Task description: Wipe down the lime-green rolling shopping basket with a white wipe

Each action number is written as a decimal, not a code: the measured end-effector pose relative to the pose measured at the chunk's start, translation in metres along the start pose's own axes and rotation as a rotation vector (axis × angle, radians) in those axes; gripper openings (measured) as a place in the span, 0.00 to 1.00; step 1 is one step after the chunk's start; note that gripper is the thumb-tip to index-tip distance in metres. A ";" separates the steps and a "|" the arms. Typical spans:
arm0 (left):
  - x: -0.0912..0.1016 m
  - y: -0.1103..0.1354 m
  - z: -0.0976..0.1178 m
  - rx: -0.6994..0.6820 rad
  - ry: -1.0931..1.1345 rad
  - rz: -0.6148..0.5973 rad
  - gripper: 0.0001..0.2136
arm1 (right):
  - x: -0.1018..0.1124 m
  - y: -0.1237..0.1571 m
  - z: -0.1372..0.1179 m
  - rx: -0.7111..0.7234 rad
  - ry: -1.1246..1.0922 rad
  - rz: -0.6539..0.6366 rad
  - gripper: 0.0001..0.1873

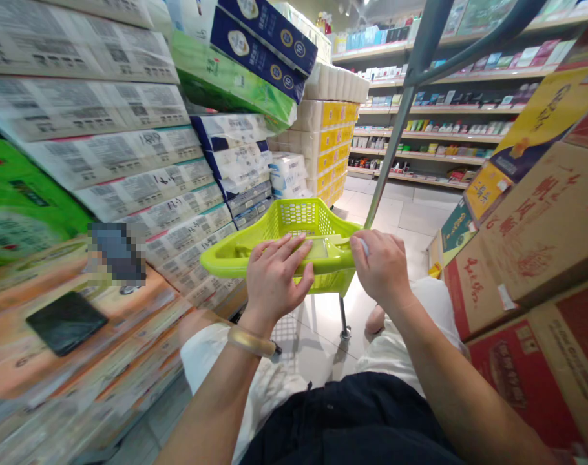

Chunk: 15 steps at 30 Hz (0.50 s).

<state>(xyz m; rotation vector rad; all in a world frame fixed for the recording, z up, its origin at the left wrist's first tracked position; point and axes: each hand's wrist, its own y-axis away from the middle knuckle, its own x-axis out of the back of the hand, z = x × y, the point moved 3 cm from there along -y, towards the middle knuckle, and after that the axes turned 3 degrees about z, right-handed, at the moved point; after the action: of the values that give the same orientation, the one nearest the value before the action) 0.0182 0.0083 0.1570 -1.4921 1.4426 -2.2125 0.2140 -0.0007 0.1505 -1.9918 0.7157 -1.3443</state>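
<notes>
The left hand lies across the handle of a lime-green plastic shopping basket, fingers slightly spread and loosely curled over it. The right hand closes more fully around the handle's right side, with a small pale bit by the thumb, too small to make out. A pale bangle circles the left wrist, and dark shorts and a white shirt show below the arms.

The basket stands just ahead of the person, open side up, its long axis pointing forward and away. A thin metal leg drops from it to the pale floor tiles. On the left rise stacked packs of toilet paper, with a flat black phone lying on them. Cardboard boxes are piled on the right. A grey metal pole slants upward beyond the basket, and store shelves of small goods line the far wall.
</notes>
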 end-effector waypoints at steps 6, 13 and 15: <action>-0.002 0.000 0.002 -0.007 -0.016 0.039 0.16 | -0.002 0.001 -0.010 0.006 0.033 0.017 0.17; 0.002 0.002 -0.002 -0.033 -0.026 0.046 0.16 | -0.001 0.005 -0.023 0.080 -0.046 0.002 0.18; 0.002 0.003 -0.003 -0.036 -0.018 0.045 0.16 | 0.001 0.004 -0.008 0.060 -0.062 0.009 0.18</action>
<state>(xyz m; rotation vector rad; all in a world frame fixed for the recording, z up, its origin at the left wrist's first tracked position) 0.0139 0.0079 0.1562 -1.4714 1.5025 -2.1534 0.2063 -0.0054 0.1502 -1.9713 0.6474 -1.2782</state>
